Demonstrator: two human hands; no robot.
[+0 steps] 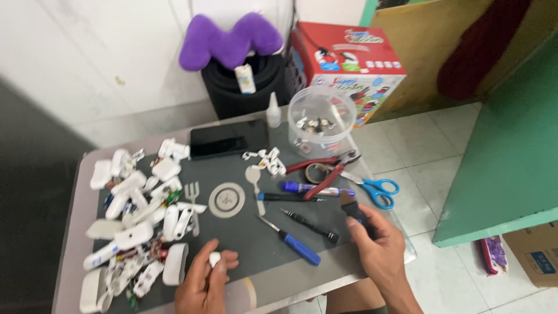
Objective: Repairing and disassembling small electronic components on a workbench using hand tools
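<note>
My left hand (204,280) is at the table's front edge, its fingers pinched on a small white plastic piece (215,257). My right hand (378,244) is at the front right, gripping a small black tool with a brown tip (351,208). Between the hands lie a blue-handled screwdriver (295,242) and a black screwdriver (310,226) on the dark work mat (244,227). A round white disc (226,199) and a white plastic fork (193,203) lie in the mat's middle.
A pile of white plastic casings (139,215) fills the left side. Red-handled pliers (325,171), blue scissors (375,189), a marker (314,189), a black phone (228,138), a glue bottle (273,111) and a clear tub of metal parts (321,119) sit further back. A purple cushion (229,40) and toy box (349,64) stand behind.
</note>
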